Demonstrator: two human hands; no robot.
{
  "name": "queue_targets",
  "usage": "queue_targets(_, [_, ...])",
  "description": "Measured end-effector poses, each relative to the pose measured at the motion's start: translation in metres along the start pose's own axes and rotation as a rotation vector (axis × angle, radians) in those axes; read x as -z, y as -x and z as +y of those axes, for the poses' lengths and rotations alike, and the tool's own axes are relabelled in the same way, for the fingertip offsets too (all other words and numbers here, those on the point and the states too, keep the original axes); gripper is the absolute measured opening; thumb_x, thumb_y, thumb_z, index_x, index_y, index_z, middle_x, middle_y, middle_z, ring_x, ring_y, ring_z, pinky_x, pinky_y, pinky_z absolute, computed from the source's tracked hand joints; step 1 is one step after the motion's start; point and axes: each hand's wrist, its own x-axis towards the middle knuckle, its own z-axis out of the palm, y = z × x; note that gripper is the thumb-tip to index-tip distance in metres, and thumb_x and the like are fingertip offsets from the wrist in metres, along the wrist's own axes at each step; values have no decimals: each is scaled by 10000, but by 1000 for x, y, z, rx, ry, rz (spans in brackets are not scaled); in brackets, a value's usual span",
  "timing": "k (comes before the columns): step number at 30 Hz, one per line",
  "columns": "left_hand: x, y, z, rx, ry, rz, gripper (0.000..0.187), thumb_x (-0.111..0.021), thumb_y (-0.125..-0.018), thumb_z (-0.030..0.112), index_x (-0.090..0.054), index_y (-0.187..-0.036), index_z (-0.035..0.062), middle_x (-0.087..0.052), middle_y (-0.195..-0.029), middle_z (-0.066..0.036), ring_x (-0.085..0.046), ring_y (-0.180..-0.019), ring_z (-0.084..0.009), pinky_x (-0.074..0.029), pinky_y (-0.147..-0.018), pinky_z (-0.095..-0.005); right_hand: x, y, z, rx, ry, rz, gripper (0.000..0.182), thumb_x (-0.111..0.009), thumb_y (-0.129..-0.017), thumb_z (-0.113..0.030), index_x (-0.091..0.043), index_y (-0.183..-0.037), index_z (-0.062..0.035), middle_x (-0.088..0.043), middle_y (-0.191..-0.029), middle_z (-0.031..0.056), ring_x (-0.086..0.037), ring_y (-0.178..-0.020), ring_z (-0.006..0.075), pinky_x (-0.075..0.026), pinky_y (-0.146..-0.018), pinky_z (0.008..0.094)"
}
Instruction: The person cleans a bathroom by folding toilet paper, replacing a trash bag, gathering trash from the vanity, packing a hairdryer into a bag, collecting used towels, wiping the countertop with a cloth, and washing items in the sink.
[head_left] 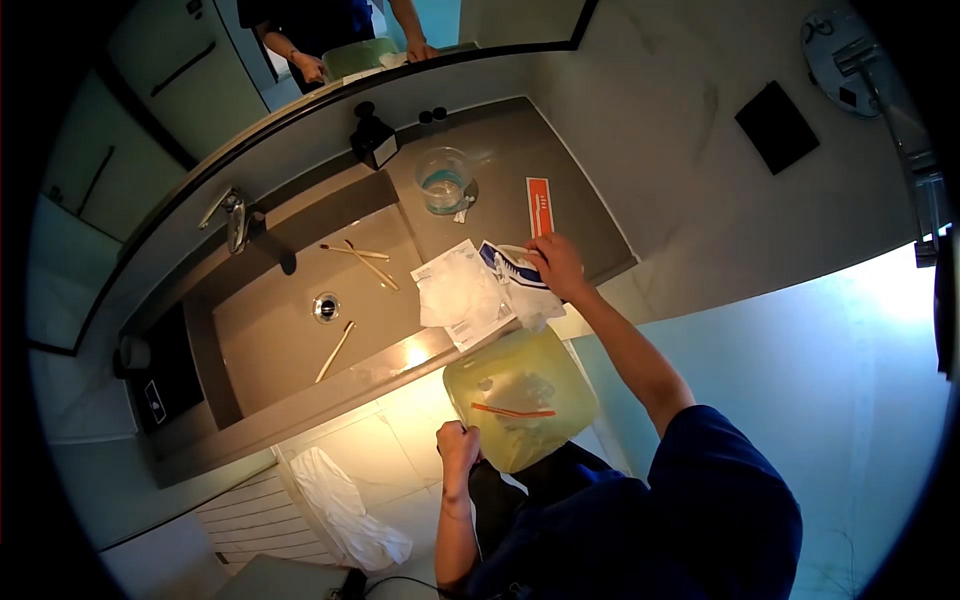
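My left hand (458, 445) is closed on the near-left rim of a translucent yellow-green waste bin (580, 385), held in front of the counter. Inside the bin lie an orange strip (515, 411) and some clear crumpled plastic. At the counter's front edge, my right hand (558, 266) has its fingers closed on a white and blue wrapper (512, 266). Beside that wrapper lies white printed paper packaging (460, 293), partly over the sink edge. An orange and white packet (540, 205) rests just beyond my right hand.
Several toothbrushes (336, 352) lie in the sink basin (260, 350), under a faucet (236, 222). A clear cup (443, 180) and a dark dispenser bottle (374, 140) stand on the counter. White cloth (340, 500) lies on the floor. A mirror runs along the back.
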Motion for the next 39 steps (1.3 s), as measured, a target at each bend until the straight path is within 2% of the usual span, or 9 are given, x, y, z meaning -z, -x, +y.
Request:
queue_targets(9, [-2,1,11,19,125,-92,228,-494,-716,85,-573,-561,-62,-537,-428,-133,-562,-363,-213,-473,-405,-325,15,76,-66,259,231,-107,79,-564,-723,-65,-569,-802,-62,-540,-773,88,-535,-744,268,-417,-650,384])
queue_targets(11, [-2,3,13,12,165,-98,210,-487,-714,61,-570,-577,-75,-531,-437,-132,-531,-344,-196,-426,-355,-314,14,103,-74,115,-29,-155,52,-556,-802,-98,-535,-788,-53,-521,-745,124,-528,-690,314,-432,-613,406])
queue_targets(14, [3,6,25,26,170,-119,221,-479,-737,62,-568,-588,-75,-539,-441,-132,-543,-348,-199,-438,-359,-314,13,98,-61,-44,189,-64,64,-527,-834,-105,-517,-854,-45,-525,-717,140,-530,-666,350,-435,-588,422])
queue_targets(16, [1,4,16,42,161,-144,236,-474,-760,68,-573,-595,-68,-548,-444,-131,-557,-356,-200,-458,-381,-313,21,49,-36,-544,58,31,238,-524,-880,-233,-474,-974,-21,-575,-833,180,-571,-779,391,-458,-651,472])
queue_targets(18, [-2,0,9,27,123,-129,242,-475,-766,74,-575,-594,-64,-550,-445,-131,-556,-355,-199,-458,-384,-309,13,4,-14,-463,249,148,298,-576,-849,-257,-481,-989,-12,-592,-815,203,-586,-792,396,-467,-668,472])
queue_targets(24, [-1,2,8,35,69,-120,245,-477,-751,86,-572,-575,-56,-555,-451,-147,-572,-384,-232,-496,-464,-332,-19,-33,-9,-630,282,-170,330,-640,-799,-272,-548,-952,5,-583,-870,215,-585,-848,389,-469,-698,452])
queue_targets(30, [-11,-13,-32,-134,-16,22,243,-505,-731,111,-566,-561,-52,-550,-459,-166,-581,-405,-280,-514,-520,-358,-2,-13,-44,-261,279,-163,330,-621,-793,-307,-585,-935,-11,-569,-981,169,-588,-913,333,-482,-725,424])
queue_targets(36, [5,1,-19,-66,-30,4,239,-511,-741,120,-552,-572,-44,-555,-468,-169,-597,-424,-277,-513,-495,-354,-73,-50,-96,89,-145,-313,569,-718,-681,-336,-526,-1157,-92,-596,-1052,125,-577,-949,336,-461,-787,406])
queue_targets(39, [14,0,-20,-51,-89,15,253,-498,-746,136,-554,-580,-46,-559,-476,-171,-597,-420,-273,-516,-497,-351,-84,-78,-104,36,-134,-766,634,-752,-609,-276,-513,-1167,-93,-620,-988,134,-589,-931,332,-462,-782,410])
